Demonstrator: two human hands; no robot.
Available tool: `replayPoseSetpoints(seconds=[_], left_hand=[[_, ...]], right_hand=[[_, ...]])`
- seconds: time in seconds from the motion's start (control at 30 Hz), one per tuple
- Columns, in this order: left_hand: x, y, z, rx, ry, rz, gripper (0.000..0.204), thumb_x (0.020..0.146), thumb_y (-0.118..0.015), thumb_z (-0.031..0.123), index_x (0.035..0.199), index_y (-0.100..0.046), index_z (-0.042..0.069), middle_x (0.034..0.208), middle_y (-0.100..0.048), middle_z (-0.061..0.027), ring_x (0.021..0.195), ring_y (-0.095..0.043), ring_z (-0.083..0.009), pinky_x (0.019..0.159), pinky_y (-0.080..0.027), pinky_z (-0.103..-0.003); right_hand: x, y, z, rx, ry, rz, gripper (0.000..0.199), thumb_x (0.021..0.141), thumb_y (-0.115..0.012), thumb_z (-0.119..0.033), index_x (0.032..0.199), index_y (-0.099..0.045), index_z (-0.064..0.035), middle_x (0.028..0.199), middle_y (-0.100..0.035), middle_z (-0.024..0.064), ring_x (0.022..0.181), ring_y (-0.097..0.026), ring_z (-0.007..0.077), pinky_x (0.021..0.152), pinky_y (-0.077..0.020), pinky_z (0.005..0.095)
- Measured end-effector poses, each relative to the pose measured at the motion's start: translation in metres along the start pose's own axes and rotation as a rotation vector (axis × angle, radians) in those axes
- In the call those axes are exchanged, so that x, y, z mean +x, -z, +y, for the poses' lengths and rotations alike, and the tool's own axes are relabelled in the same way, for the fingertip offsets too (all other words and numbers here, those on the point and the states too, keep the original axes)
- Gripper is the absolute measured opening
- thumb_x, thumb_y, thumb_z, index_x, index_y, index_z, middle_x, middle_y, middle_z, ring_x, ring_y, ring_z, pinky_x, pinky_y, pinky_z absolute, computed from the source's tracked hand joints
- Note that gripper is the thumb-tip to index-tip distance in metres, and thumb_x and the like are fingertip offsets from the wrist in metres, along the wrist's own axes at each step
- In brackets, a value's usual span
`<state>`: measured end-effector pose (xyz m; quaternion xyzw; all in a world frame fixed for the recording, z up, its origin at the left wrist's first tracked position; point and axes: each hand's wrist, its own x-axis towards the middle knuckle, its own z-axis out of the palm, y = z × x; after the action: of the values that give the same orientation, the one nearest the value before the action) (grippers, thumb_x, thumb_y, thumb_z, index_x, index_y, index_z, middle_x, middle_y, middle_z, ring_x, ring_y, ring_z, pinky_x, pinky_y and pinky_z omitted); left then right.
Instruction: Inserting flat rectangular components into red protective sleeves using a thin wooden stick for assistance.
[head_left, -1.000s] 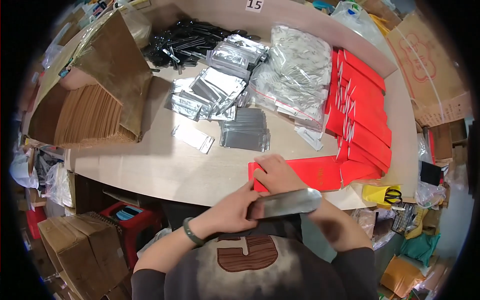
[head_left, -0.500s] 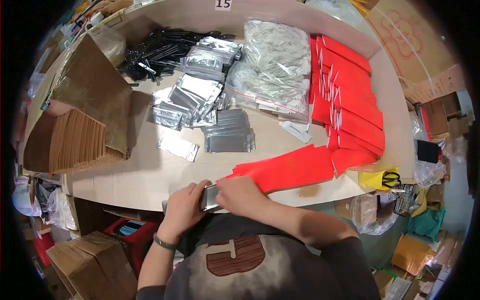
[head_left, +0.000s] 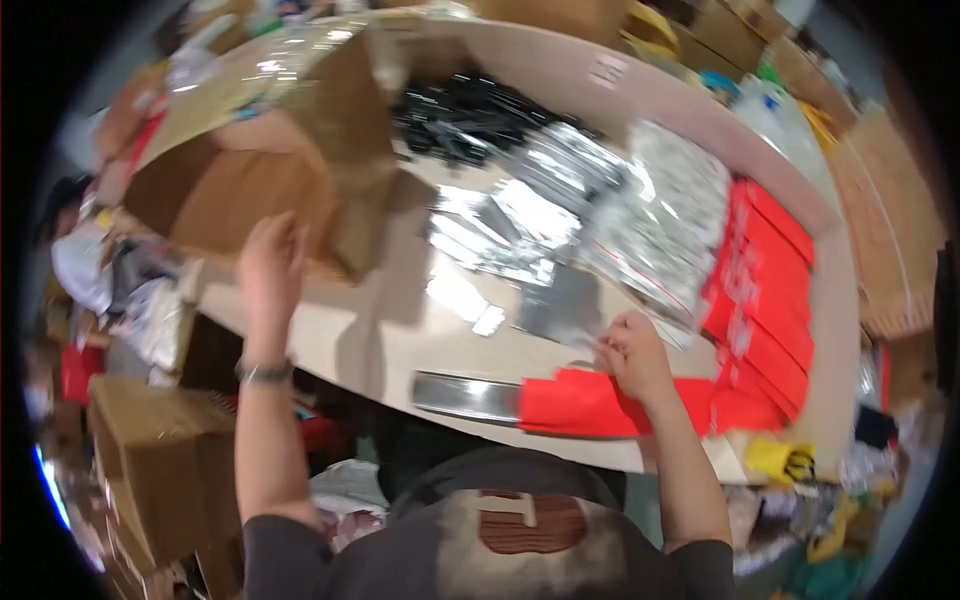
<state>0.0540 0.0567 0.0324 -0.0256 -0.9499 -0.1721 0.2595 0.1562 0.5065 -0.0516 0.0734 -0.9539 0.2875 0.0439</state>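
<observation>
My left hand (head_left: 272, 265) is at the front of an open cardboard box (head_left: 365, 190), in front of the brown cardboard pieces (head_left: 255, 195) inside it; its fingers are smeared by motion. My right hand (head_left: 632, 355) is closed in a pinch beside a stack of flat grey packets (head_left: 560, 305). A pale, blurred bit shows at its fingertips, too unclear to name. Below it, along the table's front edge, lie overlapping red sleeves (head_left: 570, 402). A flat silvery strip (head_left: 465, 397) lies at their left end, touching them, with neither hand on it.
Shiny silver packets (head_left: 500, 230) lie mid-table, with black utensils (head_left: 465, 120) behind. To the right are a clear bag of white sachets (head_left: 665, 210) and rows of red sleeves (head_left: 765, 300). A raised rim (head_left: 600, 70) edges the table. Scissors (head_left: 798, 463) lie on yellow material.
My hands have parted from the silvery strip, which now lies at the red sleeves. The left went up-left to the box, the right up-right toward the grey packets. The view has swung left.
</observation>
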Motion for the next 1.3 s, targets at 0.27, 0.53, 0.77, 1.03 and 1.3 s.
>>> replayPoseSetpoints(seconds=[0.27, 0.53, 0.77, 1.03, 1.3], left_hand=[[0.029, -0.036, -0.049, 0.17, 0.01, -0.247, 0.013, 0.078, -0.062, 0.011, 0.086, -0.07, 0.004, 0.082, -0.068, -0.0211, 0.079, -0.066, -0.0407, 0.069, -0.054, -0.048], [0.02, -0.051, -0.036, 0.429, 0.042, -0.194, 0.013, 0.081, -0.061, 0.01, 0.082, -0.072, 0.005, 0.082, -0.069, -0.0143, 0.078, -0.069, -0.0291, 0.067, -0.057, -0.04], [-0.088, -0.055, -0.031, -1.028, 0.661, 0.351, 0.019, 0.1, -0.059, 0.018, 0.111, -0.069, 0.006, 0.092, -0.068, 0.0025, 0.081, -0.058, -0.006, 0.071, -0.046, -0.022], [-0.199, -0.045, -0.003, -0.735, 0.539, -0.072, 0.016, 0.096, -0.058, 0.006, 0.108, -0.066, -0.002, 0.091, -0.065, -0.0055, 0.086, -0.058, -0.0111, 0.08, -0.046, -0.024], [-0.211, -0.054, 0.044, -0.728, 0.612, -0.254, 0.021, 0.096, -0.061, 0.018, 0.11, -0.068, 0.005, 0.089, -0.069, -0.0125, 0.079, -0.066, -0.0171, 0.073, -0.053, -0.032]], right_hand=[[0.018, -0.058, -0.028, -0.24, 0.179, 0.018, 0.013, 0.078, -0.063, -0.006, 0.09, -0.066, -0.0008, 0.1, -0.062, 0.0173, 0.099, -0.059, 0.035, 0.081, -0.0485, 0.0451], [0.017, -0.055, -0.01, -0.223, 0.237, -0.027, 0.022, 0.072, -0.061, 0.003, 0.091, -0.069, -0.0014, 0.108, -0.06, 0.0182, 0.104, -0.057, 0.0386, 0.089, -0.0473, 0.0449], [0.021, -0.078, 0.034, 0.042, 0.22, 0.189, 0.012, 0.071, -0.058, 0.001, 0.083, -0.053, 0.0007, 0.086, -0.054, 0.0196, 0.079, -0.054, 0.0391, 0.065, -0.0443, 0.0451], [0.069, -0.086, -0.048, -0.007, 0.21, -0.008, 0.014, 0.087, -0.064, -0.014, 0.097, -0.06, -0.0045, 0.096, -0.06, 0.0184, 0.091, -0.06, 0.041, 0.077, -0.0478, 0.047], [0.065, -0.089, -0.039, 0.088, -0.038, 0.002, 0.012, 0.087, -0.052, -0.013, 0.088, -0.06, -0.0033, 0.09, -0.06, 0.0182, 0.091, -0.058, 0.0374, 0.078, -0.0456, 0.0493]])
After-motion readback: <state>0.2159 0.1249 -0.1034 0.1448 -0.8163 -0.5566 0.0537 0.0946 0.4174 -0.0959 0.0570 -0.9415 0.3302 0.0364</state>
